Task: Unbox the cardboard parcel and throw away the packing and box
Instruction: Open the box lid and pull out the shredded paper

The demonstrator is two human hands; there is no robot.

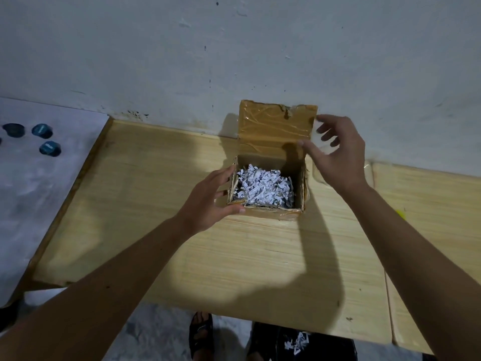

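Observation:
A small cardboard box (270,213) wrapped in shiny brown tape stands on the wooden table near the wall. Its lid (276,126) is flipped up and leans back towards the wall. White shredded paper (263,187) fills the inside. My left hand (210,201) rests against the box's left side, fingers spread, thumb at the front corner. My right hand (338,155) hovers by the lid's right edge with fingers apart, thumb near the lid, holding nothing. Whatever lies under the shreds is hidden.
The wooden table (182,243) runs along a white wall. Three blue caps (41,130) lie on a pale surface at the left. Below the table's front edge a dark bin (320,340) holds some shredded paper, beside a sandalled foot (200,332).

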